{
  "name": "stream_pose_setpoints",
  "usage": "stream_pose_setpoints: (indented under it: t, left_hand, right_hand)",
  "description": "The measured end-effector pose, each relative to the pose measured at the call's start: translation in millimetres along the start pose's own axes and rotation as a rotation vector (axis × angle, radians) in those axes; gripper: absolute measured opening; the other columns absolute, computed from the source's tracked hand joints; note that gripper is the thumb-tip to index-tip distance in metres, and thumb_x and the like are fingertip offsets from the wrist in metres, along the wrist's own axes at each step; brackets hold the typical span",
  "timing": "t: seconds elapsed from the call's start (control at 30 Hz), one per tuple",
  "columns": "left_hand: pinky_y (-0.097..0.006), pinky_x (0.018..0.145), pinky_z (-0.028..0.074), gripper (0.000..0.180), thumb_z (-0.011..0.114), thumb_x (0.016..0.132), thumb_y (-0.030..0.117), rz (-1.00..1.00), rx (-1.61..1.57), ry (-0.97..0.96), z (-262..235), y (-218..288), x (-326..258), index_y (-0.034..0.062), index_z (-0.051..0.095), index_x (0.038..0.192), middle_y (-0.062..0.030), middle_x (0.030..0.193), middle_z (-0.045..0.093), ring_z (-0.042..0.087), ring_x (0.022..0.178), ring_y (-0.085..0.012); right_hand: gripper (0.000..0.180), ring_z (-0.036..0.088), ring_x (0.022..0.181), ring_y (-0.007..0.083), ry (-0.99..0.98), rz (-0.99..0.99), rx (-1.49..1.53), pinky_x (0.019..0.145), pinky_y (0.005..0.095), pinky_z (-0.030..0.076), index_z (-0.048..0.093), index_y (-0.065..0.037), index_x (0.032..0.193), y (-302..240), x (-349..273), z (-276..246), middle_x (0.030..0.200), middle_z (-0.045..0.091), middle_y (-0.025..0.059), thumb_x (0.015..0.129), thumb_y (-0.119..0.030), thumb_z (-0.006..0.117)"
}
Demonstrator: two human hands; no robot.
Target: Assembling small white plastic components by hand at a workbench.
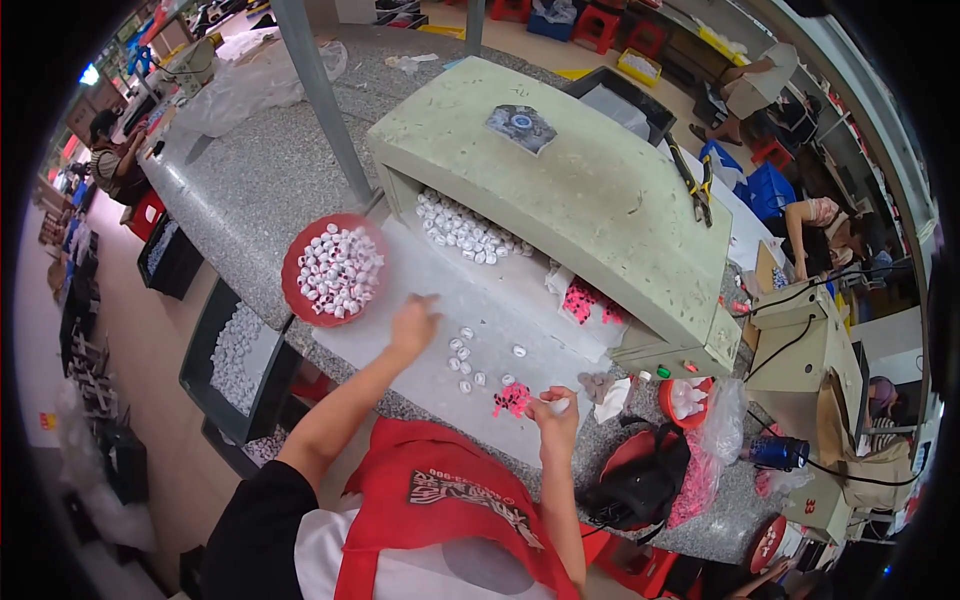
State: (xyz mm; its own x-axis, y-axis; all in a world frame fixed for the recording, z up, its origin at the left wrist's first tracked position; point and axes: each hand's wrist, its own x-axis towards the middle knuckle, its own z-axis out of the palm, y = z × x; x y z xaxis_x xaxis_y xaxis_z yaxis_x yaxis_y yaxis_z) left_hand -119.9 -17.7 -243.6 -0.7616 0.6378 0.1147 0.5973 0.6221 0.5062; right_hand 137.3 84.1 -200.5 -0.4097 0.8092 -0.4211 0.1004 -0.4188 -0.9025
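My left hand point(412, 322) reaches out over the white sheet point(480, 320) on the stone table, next to a red bowl point(300, 262) full of small white caps. Its fingers are drawn together, and whether they hold a cap cannot be told. My right hand point(556, 410) is closed on a small white cap point(560, 404), just right of a little pink plastic part point(512, 400). Several loose white caps point(468, 358) lie on the sheet between my hands.
A pale green shelf-like cover point(600, 190) arches over a pile of white caps point(465, 230) and pink parts point(585, 300). A black bag point(640, 475), red dishes and a clear bag sit at right. Black crates point(235, 360) of caps stand left. Other people work at the edges.
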Motion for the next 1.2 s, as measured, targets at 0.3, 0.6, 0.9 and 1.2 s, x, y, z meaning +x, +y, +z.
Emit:
stream_pose_setpoints:
  t: [0.3, 0.6, 0.9, 1.2]
  left_hand:
    - [-0.028, 0.068, 0.052, 0.025, 0.056, 0.082, 0.017, -0.48, -1.281, -0.791, -16.9, 104.5, 30.2, 0.0043, 0.057, 0.104, -0.0136, 0.099, 0.058, 0.061, 0.086, -0.0228]
    - [-0.026, 0.076, 0.05, 0.037, 0.056, 0.081, 0.004, -0.117, -1.712, -0.904, -149.4, 188.4, -26.5, -0.0006, 0.047, 0.116, -0.018, 0.111, 0.054, 0.06, 0.089, -0.0198]
    - [-0.019, 0.065, 0.048, 0.033, 0.058, 0.077, -0.005, 0.066, -1.426, -0.508, -159.5, 202.2, -47.3, -0.0007, 0.053, 0.109, -0.0085, 0.095, 0.06, 0.06, 0.086, -0.0135]
    - [-0.02, 0.065, 0.05, 0.032, 0.055, 0.077, -0.009, 0.159, -1.386, -0.4, -160.4, 203.7, -50.6, -0.001, 0.055, 0.108, -0.0077, 0.098, 0.056, 0.058, 0.087, -0.0134]
  right_hand:
    - [0.037, 0.058, 0.079, 0.0187, -0.015, -0.351, -0.086, 0.075, 0.0311, 0.049, 0.039, -0.004, 0.102, -63.0, -41.5, -5.4, 0.088, 0.049, 0.0089, 0.072, 0.014, 0.053]
    - [0.033, 0.056, 0.069, 0.014, 0.138, -0.627, 0.091, 0.052, 0.0215, 0.045, 0.049, 0.001, 0.096, -161.2, -100.9, 15.3, 0.087, 0.052, 0.0087, 0.068, -0.014, 0.06]
    - [0.027, 0.048, 0.063, 0.0092, 0.226, -0.958, -0.201, 0.057, 0.0187, 0.039, 0.052, 0.003, 0.09, -154.8, -119.6, 14.4, 0.079, 0.051, 0.0058, 0.068, -0.01, 0.058]
    - [0.024, 0.059, 0.054, 0.0198, 0.128, -1.072, -0.341, 0.051, 0.0256, 0.046, 0.055, 0.003, 0.087, -164.1, -112.7, 15.8, 0.069, 0.061, 0.0128, 0.065, -0.003, 0.063]
